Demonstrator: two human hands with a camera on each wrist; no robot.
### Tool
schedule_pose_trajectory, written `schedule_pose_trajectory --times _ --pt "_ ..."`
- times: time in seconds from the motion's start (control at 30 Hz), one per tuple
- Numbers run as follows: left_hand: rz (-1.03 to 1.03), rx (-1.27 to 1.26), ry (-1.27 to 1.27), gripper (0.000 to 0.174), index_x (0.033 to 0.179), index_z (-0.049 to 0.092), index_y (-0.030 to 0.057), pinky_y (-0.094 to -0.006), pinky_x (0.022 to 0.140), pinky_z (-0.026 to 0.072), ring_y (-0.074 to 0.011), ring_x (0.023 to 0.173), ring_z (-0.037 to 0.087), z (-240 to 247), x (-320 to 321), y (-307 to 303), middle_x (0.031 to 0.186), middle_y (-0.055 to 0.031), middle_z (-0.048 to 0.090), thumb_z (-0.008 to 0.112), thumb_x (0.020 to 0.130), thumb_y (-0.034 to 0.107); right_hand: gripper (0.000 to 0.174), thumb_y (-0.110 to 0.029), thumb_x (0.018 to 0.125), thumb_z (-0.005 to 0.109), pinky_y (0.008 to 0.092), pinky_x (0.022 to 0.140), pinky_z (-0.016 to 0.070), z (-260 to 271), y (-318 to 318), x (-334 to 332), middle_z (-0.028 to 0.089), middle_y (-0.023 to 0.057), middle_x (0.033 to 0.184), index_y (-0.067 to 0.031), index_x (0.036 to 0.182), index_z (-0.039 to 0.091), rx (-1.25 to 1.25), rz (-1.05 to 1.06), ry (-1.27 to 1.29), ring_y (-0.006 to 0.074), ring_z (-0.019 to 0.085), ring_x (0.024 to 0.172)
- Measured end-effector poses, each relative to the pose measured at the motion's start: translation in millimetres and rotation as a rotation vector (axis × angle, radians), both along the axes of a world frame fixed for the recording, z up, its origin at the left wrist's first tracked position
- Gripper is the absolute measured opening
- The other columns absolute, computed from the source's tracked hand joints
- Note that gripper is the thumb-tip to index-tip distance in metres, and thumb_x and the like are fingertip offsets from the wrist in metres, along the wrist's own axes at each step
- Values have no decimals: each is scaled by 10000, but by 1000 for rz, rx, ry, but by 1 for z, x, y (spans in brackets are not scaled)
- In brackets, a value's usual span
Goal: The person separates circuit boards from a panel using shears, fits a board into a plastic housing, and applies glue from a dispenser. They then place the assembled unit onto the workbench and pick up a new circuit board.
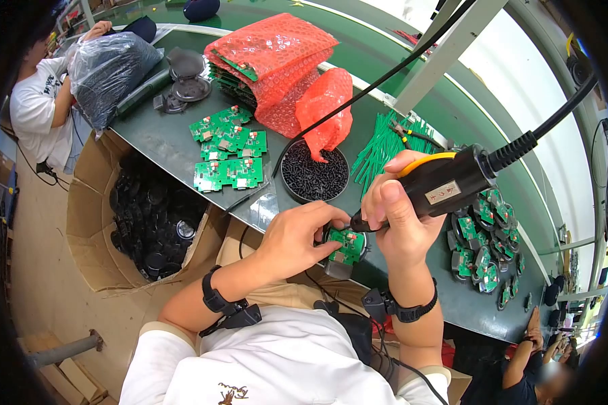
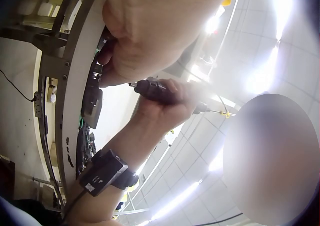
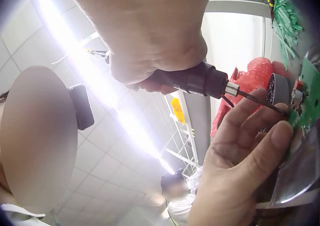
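Note:
My right hand (image 1: 407,219) grips a black electric screwdriver (image 1: 446,185), its cord leading off to the upper right. In the right wrist view, the thin metal bit (image 3: 257,99) runs down to a green circuit board (image 3: 306,103). My left hand (image 1: 294,236) holds this circuit board (image 1: 348,247) by its left side at the bench's near edge. Its thumb (image 3: 280,136) and fingertips come right up to the bit's tip, which they partly hide. In the left wrist view, the screwdriver (image 2: 157,90) points toward the left hand (image 2: 145,30).
A round dish of small black screws (image 1: 314,172) stands beyond the hands. Loose circuit boards (image 1: 230,174) and red bubble wrap (image 1: 277,54) lie left of it. Green strips (image 1: 378,152) and assembled pieces (image 1: 483,243) lie right. A carton (image 1: 91,236) stands below the bench.

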State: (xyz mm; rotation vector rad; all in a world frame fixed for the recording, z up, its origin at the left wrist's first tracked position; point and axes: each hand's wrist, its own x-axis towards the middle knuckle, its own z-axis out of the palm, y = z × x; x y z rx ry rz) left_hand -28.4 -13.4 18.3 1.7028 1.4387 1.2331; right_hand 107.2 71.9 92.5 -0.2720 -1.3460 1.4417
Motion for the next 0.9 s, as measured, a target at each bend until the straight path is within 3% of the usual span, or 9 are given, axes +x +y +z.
schedule_pose_trajectory --times 0.37,0.7,0.9 --pt "25 -3 59 383 1052 702 55 -394 694 514 -285 796 648 2 2 1 937 -89 631 858 716 149 259 17 869 766 223 444 383 0 -3 0 593 25 739 15 1075 610 0 -29 -48 67 505 514" --pt "20 -52 94 380 1052 707 68 -404 706 508 -296 831 642 3 2 2 924 -87 620 855 716 165 220 12 860 781 229 480 425 -2 -5 1 615 32 792 -14 979 597 -53 -10 -79 76 549 555" --pt "50 -57 90 368 1042 712 70 -408 708 509 -300 833 645 4 4 2 918 -89 621 859 715 155 229 24 845 782 235 552 455 -12 -5 2 629 42 831 -16 974 598 35 -125 -163 84 578 648"
